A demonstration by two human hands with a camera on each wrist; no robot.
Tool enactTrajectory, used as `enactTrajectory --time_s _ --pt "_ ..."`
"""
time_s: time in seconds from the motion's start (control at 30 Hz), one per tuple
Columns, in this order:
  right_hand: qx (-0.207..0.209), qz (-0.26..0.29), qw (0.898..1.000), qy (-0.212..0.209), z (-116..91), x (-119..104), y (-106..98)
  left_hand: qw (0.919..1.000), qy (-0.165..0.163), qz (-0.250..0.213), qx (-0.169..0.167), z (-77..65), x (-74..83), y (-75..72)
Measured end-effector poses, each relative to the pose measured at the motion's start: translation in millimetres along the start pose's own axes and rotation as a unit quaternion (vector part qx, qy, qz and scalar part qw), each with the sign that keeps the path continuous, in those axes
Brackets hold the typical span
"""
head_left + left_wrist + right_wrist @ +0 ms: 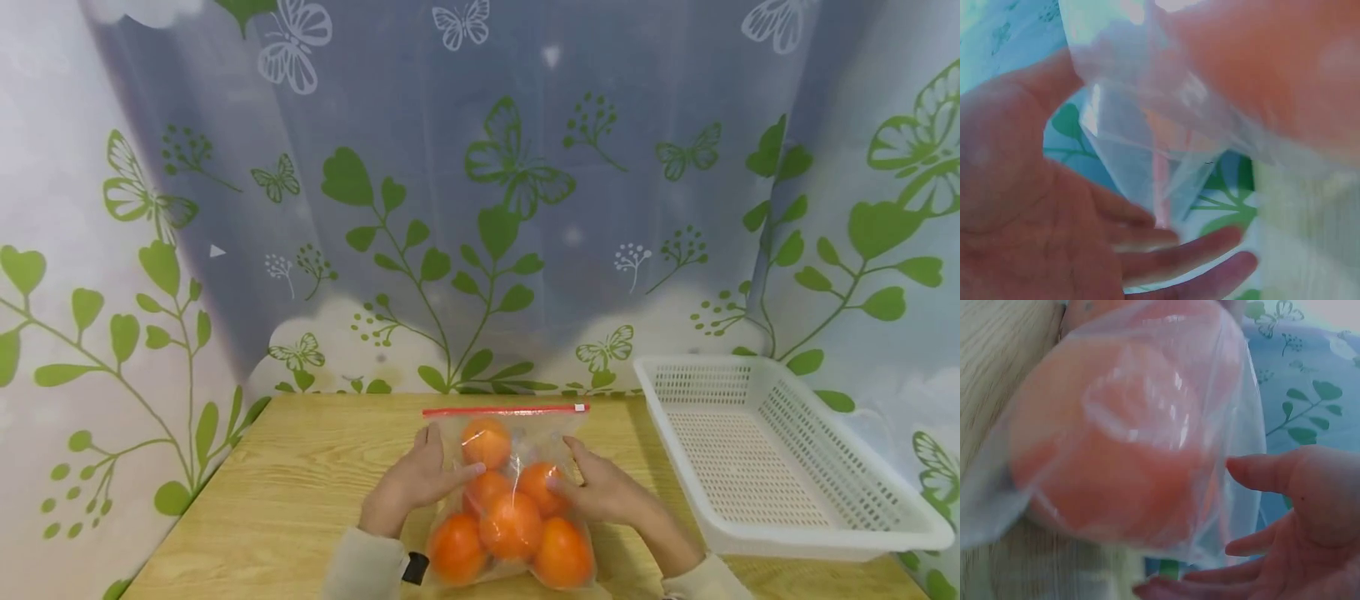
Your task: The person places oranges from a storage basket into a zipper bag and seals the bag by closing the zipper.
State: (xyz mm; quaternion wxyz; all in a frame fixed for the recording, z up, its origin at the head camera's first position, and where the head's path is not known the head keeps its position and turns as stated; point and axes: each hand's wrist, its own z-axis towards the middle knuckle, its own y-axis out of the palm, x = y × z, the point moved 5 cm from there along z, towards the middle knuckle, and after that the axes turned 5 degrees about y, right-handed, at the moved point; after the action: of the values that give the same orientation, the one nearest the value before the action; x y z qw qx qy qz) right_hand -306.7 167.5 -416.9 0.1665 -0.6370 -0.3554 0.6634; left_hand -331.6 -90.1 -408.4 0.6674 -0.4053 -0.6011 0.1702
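A clear zip bag (pixel 536 433) with a red slider strip along its top holds several oranges (pixel 512 525). Its white slider (pixel 579 408) sits at the right end of the strip. On the bag's left side is my left hand (pixel 416 479), thumb laid on the plastic over the oranges, the other fingers stretched along the edge. My right hand (pixel 607 487) flanks the other side in the same way, its thumb over the upper right orange. Both wrist views show the fingers (pixel 1179 262) spread and fairly straight beside the plastic, with an orange (pixel 1110 444) large in the right one.
A white perforated plastic basket (pixel 697 508) stands on the right of the wooden table (pixel 300 475). Behind and at both sides hangs a blue and white curtain (pixel 420 125) with green leaves and butterflies.
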Motion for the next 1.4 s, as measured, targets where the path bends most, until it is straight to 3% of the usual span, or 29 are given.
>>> enactTrajectory --time_s 0.1,0.23,0.37,0.63,0.9,1.07,1.4 --pt "0.009 -0.029 0.999 -0.034 -5 -11 2 0.9993 0.033 0.010 0.012 -1.5 12.0 0.8" --pt "-0.015 -0.030 0.999 -0.036 -8 -18 7 0.9961 0.065 0.035 -0.049 -5.5 23.9 9.6" --pt "-0.042 -0.033 0.998 -0.022 -10 -18 12 0.9940 0.049 0.045 -0.087 -9.0 26.5 17.5" --pt "-0.053 -0.043 0.997 -0.023 -10 -17 18 0.9942 0.038 0.024 -0.098 -4.7 23.6 22.3" --pt "-0.044 -0.083 0.996 0.007 -5 -9 26 0.9947 0.038 0.057 -0.077 2.3 17.2 31.2" --pt "-0.042 -0.090 0.995 0.022 -4 -6 27 0.9922 0.031 0.084 -0.086 6.0 13.0 37.5" --pt "-0.040 -0.091 0.995 0.024 -5 -6 26 0.9903 0.030 0.098 -0.094 -0.4 11.7 31.4"
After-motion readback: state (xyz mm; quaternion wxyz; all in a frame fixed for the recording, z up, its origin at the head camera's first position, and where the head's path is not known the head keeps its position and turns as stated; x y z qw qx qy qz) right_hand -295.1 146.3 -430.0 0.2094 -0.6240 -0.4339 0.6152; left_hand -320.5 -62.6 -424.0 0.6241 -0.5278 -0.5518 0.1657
